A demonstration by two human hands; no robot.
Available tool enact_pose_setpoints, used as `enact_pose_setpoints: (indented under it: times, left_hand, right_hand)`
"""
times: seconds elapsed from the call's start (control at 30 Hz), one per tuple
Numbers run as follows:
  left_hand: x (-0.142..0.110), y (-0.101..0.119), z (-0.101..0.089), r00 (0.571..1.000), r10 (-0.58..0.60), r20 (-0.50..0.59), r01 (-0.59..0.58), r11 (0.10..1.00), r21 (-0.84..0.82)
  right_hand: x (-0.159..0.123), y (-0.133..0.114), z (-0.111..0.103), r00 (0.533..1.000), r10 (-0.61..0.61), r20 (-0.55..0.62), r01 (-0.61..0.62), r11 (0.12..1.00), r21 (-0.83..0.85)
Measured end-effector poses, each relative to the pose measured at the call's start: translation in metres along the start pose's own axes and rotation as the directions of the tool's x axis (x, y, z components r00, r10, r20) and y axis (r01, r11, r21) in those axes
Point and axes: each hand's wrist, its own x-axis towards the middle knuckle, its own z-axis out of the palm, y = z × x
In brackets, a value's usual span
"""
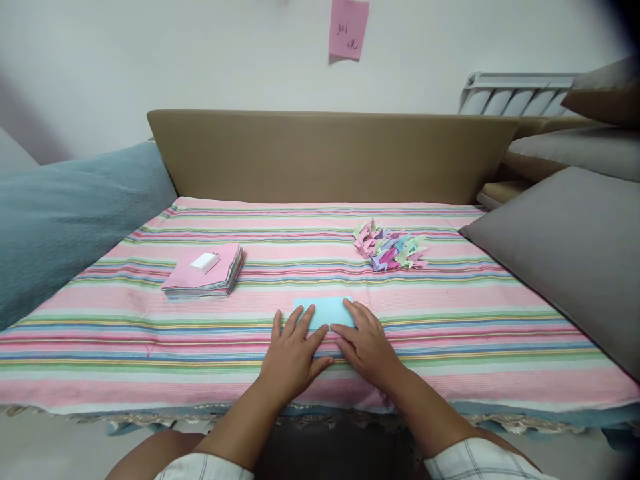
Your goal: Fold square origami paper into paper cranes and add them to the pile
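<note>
A white wall [240,60] rises beyond the light-blue paper [326,308], the landmark here, and a striped pink cloth [280,253] spreads under and around it. Past the paper, across the far edge of the cloth, stands a brown backrest [330,157]. A blue-gray cushion [75,213] slopes well to the paper's left; a large gray cushion [565,253] leans well to its right, with more cushions [595,150] piled behind. A white radiator [523,81] shows beyond the paper, far to the right.

The left hand [296,353] lies open, fingers spread, at the paper's left and near side, some fingertips on it. The right hand [367,343] rests at the paper's right end, loosely open with fingers closer together, fingertips touching it. Neither hand grips anything.

Left of the paper and farther back sits a stack of colored paper [220,283]; right and farther back lies a cluster of folded paper cranes [393,253]. The paper itself is a flat rectangle on the cloth, between the hands. High beyond it hangs a pink note [349,30]. Smallest, a white plug adapter [205,262] tops the stack.
</note>
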Motion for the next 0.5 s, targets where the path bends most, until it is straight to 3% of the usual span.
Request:
enact_pose_setpoints:
  times: [0.5]
  left_hand:
    - [-0.005, -0.023, -0.013, 0.979, -0.177, -0.098, 0.182, 0.982, 0.041]
  right_hand:
    - [-0.003, 0.027, -0.022, 0.983, 0.177, 0.055, -0.178, 0.984, 0.019]
